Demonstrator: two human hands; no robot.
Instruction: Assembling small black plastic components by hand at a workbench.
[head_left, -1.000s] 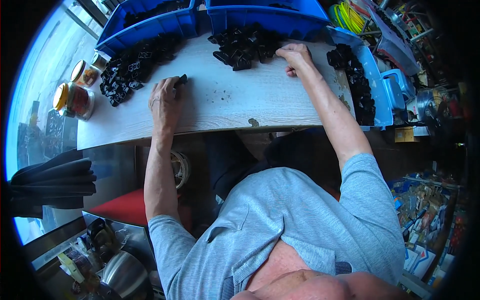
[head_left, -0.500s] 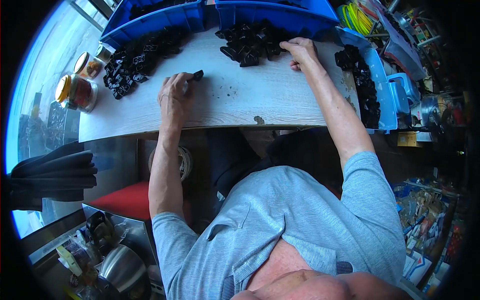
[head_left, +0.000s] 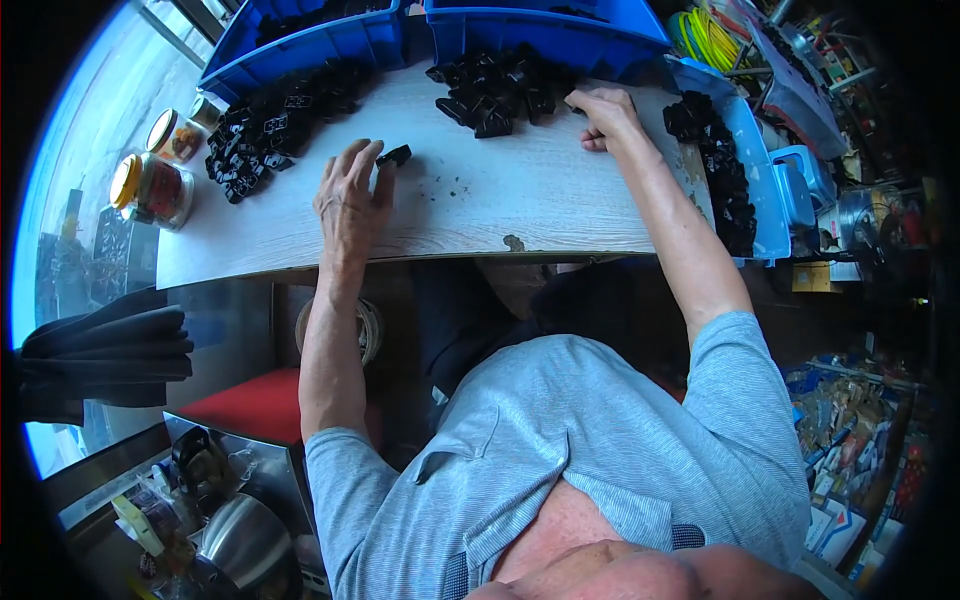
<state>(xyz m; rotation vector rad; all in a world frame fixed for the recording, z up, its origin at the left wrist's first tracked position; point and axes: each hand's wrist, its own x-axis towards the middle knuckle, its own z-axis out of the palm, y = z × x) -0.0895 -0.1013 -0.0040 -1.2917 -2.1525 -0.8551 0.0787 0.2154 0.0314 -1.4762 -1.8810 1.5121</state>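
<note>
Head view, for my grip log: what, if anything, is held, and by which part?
Left hand: apparently nothing, open beside a black blocky part. Right hand: cannot tell.

No lettering can be read; the white package (head_left: 832,524) at lower right with blue marks may bear print, too small and blurred to tell

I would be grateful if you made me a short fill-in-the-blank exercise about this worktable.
1. Near the left hand is a single small piece coloured ____.
2. The right hand is on the ____ side of the middle pile.
3. The two large bins behind the piles are coloured ____.
4. The jars stand toward the table's ____ end.

Missing words: black; right; blue; left.
</note>
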